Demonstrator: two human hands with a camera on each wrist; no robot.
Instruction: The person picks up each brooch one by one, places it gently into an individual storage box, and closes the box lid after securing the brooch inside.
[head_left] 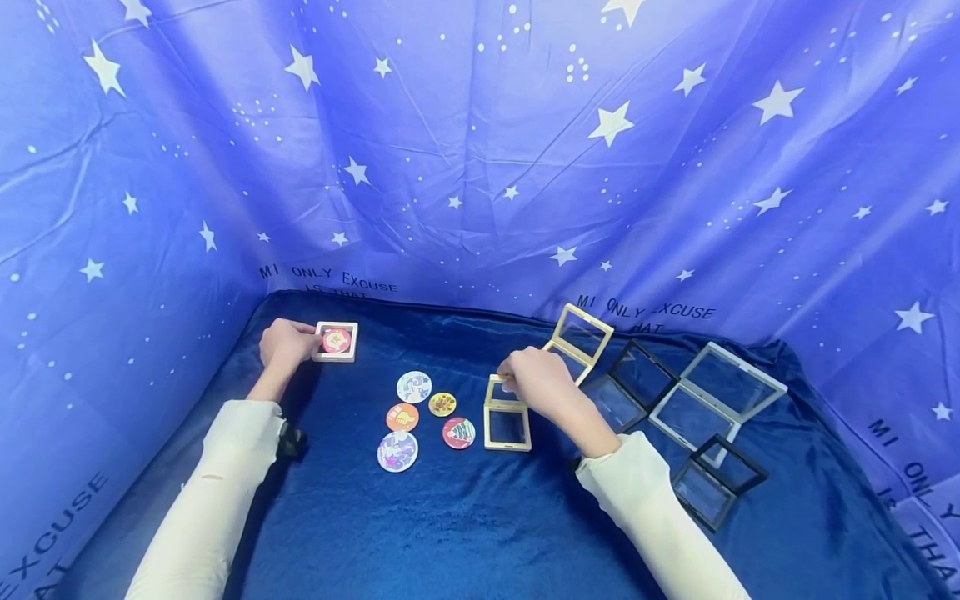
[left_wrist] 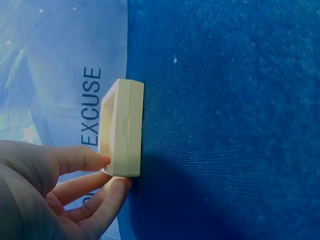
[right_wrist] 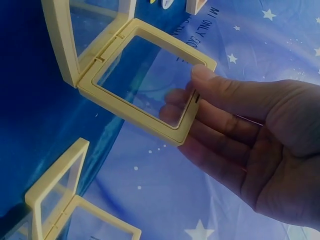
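Gold frame (head_left: 507,427) stands open on the counter (head_left: 360,525), its lid pinched in the right hand's (head_left: 542,383) nearly closed fingers; the left hand's (head_left: 287,343) pinch the white frame's (left_wrist: 129,130) edge.

left wrist view | red badge (head_left: 337,340) | hidden by case (left_wrist: 129,130)

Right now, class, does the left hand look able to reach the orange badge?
Probably yes: the orange badge lies face-up on the cloth with nothing on top, and the way across looks free. The left hand would likely need to release the case it pinches first.
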